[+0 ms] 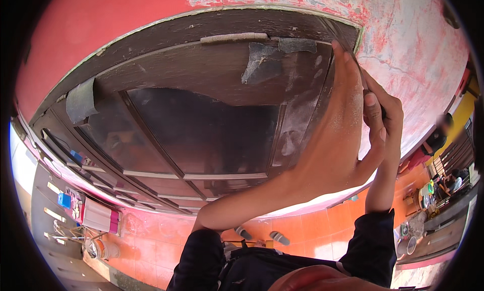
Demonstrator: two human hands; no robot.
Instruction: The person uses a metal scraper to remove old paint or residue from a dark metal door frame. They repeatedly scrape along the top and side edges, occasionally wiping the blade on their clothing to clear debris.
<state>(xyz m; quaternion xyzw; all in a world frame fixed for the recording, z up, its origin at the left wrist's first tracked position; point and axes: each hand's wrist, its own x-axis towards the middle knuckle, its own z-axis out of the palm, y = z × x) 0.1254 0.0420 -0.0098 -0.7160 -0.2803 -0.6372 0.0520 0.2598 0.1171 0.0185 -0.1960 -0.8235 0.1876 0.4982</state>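
Note:
A dark brown wooden frame (166, 36) with peeling paint surrounds glass panes (206, 134). My left hand (338, 134) reaches up, its fingers stretched flat along the frame's right edge near the upper corner. Just behind it, my right hand (390, 107) is closed around a narrow dark strip-like tool (348, 41), whose long thin part lies along that corner. The left hand hides much of the grip, and the tool's exact kind does not show. Pale dust coats the back of my left hand. Grey tape pieces (263, 63) hang from the frame.
Pink wall (101, 28) borders the frame, with scraped, patchy paint (413, 44) at right. Below lies an orange tiled floor (312, 225) with sandals (279, 237). A pink-and-white cabinet (98, 215) and bucket (96, 249) stand at lower left. Another person (433, 142) is at far right.

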